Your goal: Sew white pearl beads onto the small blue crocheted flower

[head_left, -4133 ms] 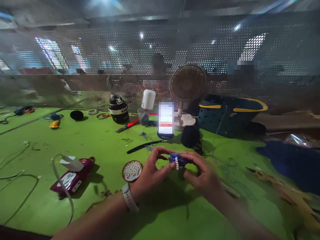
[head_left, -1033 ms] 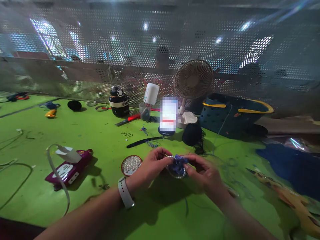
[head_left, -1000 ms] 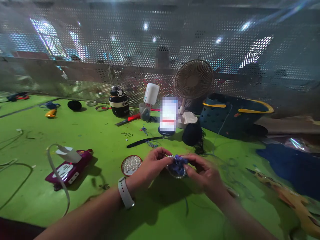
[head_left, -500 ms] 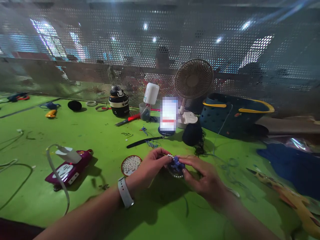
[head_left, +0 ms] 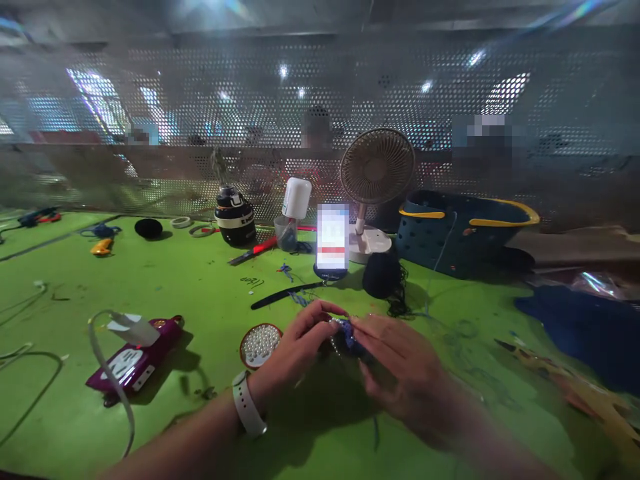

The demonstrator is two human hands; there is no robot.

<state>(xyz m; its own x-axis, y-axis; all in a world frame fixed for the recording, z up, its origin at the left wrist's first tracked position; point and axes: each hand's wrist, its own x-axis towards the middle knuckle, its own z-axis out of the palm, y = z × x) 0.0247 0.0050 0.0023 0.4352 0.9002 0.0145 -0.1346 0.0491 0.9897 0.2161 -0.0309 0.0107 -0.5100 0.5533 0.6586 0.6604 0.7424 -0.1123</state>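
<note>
left hand (head_left: 300, 341) pinched yarn piece (head_left: 344, 335) | right hand (head_left: 400, 370), blurred, pinched it from 3 o'clock | bead dish (head_left: 259, 345) at left hand's 9 o'clock

both hands (head_left: 350, 347) pinching blue beaded piece (head_left: 344, 335), pearl dish (head_left: 259, 345) beside

A small dark-blue yarn piece (head_left: 345, 338), crumpled and knotty, sits pinched between the fingertips of the left hand (head_left: 303, 340) and the right hand (head_left: 400, 363), over the green table (head_left: 200, 300). Fingers cover much of it, and blur hides its finer detail and exact shape.
</note>
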